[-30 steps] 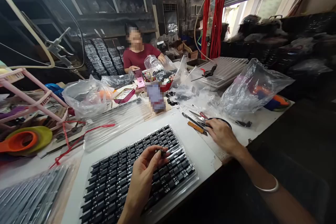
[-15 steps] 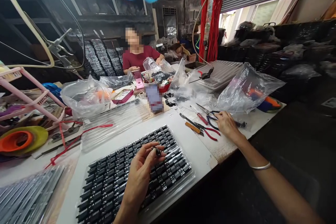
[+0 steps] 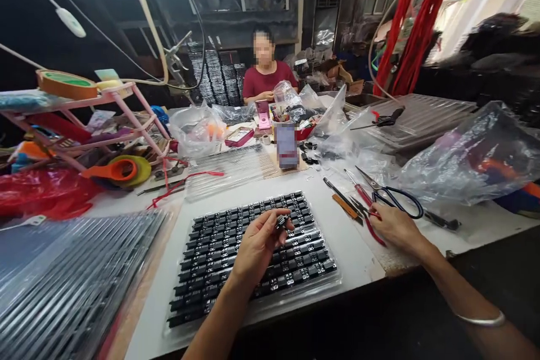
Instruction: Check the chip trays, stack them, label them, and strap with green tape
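Observation:
My left hand [image 3: 264, 236] pinches a small black part with metal pins [image 3: 282, 221] between thumb and fingers, above a clear plastic tray [image 3: 337, 281]. Rows of similar black pinned parts [image 3: 219, 253] fill that tray. On the right, my right hand [image 3: 394, 228] has its fingers closed at the red handle of a pair of pliers [image 3: 373, 230], which lies on the table. Just beyond that hand are dark-handled scissors [image 3: 392, 194], their blades pointing away. Beside the pliers lie a red-handled screwdriver [image 3: 363, 194], a black pen-like tool [image 3: 336, 190] and an orange-brown cutter [image 3: 346, 209].
Stacked clear trays [image 3: 84, 270] stand at left, near a pink rack [image 3: 139, 118] and orange tape rolls. A phone [image 3: 287, 145] stands upright mid-table. Plastic bags [image 3: 472, 163] lie at right. Across the table sits a person in a red shirt [image 3: 270, 80].
My right hand has moved from the scissors' handles to the pliers. The left hand still holds the black part over the tray. The view has turned left.

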`<state>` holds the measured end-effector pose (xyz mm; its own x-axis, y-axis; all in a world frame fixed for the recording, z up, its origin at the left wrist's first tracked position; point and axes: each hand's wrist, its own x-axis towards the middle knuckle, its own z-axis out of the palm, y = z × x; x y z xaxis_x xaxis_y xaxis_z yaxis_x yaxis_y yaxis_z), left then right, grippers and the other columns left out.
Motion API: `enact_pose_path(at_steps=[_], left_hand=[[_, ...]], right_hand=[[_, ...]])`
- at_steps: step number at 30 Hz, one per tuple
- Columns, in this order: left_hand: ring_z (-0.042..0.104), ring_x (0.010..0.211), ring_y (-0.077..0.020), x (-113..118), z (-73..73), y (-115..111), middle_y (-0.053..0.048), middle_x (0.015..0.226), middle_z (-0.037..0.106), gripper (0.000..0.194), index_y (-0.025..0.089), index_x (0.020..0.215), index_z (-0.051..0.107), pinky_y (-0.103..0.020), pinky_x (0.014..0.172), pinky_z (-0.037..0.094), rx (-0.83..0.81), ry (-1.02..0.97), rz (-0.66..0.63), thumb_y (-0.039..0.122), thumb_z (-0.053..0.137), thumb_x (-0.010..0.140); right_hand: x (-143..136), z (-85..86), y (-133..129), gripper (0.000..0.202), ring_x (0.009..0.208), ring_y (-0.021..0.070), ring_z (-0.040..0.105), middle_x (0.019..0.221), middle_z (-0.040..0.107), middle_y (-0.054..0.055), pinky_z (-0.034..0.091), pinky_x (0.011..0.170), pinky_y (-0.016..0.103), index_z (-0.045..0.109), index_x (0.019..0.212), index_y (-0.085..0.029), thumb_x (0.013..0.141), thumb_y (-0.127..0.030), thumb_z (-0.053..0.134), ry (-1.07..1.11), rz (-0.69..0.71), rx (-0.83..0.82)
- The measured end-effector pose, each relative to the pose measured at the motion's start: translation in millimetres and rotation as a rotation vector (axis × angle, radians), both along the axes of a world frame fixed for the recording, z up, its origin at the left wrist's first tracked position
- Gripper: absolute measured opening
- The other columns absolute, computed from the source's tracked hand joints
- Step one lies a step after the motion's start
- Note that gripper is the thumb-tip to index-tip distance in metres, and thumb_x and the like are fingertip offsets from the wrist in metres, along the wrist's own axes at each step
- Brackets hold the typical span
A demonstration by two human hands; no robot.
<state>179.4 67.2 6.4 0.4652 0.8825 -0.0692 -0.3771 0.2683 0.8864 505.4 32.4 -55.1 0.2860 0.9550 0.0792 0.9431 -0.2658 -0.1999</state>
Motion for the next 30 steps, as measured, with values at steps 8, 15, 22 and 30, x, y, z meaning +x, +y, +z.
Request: enact_pose_path(at_steps=[8, 15, 22, 30], left_hand=[[0.050, 0.057, -0.0074, -1, 0.9, 0, -0.008, 0.080, 0.065, 0.029, 0.013, 0.098, 0.067, -0.019, 0.052, 0.032, -0.043, -0.041, -0.033, 0.036, 0.064, 0.081], [0.056, 0.059, -0.0084, -1, -0.4, 1, -0.007, 0.079, 0.065, 0.028, 0.012, 0.097, 0.067, -0.018, 0.052, 0.036, -0.074, -0.037, -0.025, 0.034, 0.065, 0.080], [0.066, 0.064, -0.0157, 0, 0.7, 0, -0.006, 0.077, 0.064, 0.030, 0.012, 0.096, 0.066, -0.020, 0.053, 0.043, -0.087, -0.028, -0.045, 0.036, 0.067, 0.078], [0.066, 0.062, -0.0150, 0, 0.1, 0, -0.007, 0.074, 0.065, 0.029, 0.011, 0.095, 0.067, -0.017, 0.046, 0.041, -0.078, -0.039, -0.059, 0.035, 0.066, 0.079]], right_hand=[[-60, 38.7, -55, 0.038, 0.049, 0.0135, 0.047, 0.089, 0.064, 0.011, 0.041, 0.041, 0.028, 0.067, 0.100, -0.018, 0.082, -0.050, 0.058, 1.185, 0.128, 0.239], [-162, 51.7, -72, 0.032, 0.053, 0.0096, 0.052, 0.092, 0.062, 0.012, 0.041, 0.041, 0.019, 0.062, 0.096, -0.013, 0.091, -0.043, 0.051, 1.943, 0.480, -0.187], [-188, 46.7, -72, 0.035, 0.050, 0.0083, 0.054, 0.080, 0.061, 0.011, 0.035, 0.035, 0.013, 0.058, 0.085, -0.010, 0.096, -0.040, 0.043, 2.045, 0.506, -0.224], [-189, 44.2, -67, 0.036, 0.049, 0.0106, 0.059, 0.080, 0.063, 0.013, 0.039, 0.033, 0.013, 0.055, 0.081, -0.009, 0.095, -0.040, 0.043, 2.138, 0.504, -0.256]])
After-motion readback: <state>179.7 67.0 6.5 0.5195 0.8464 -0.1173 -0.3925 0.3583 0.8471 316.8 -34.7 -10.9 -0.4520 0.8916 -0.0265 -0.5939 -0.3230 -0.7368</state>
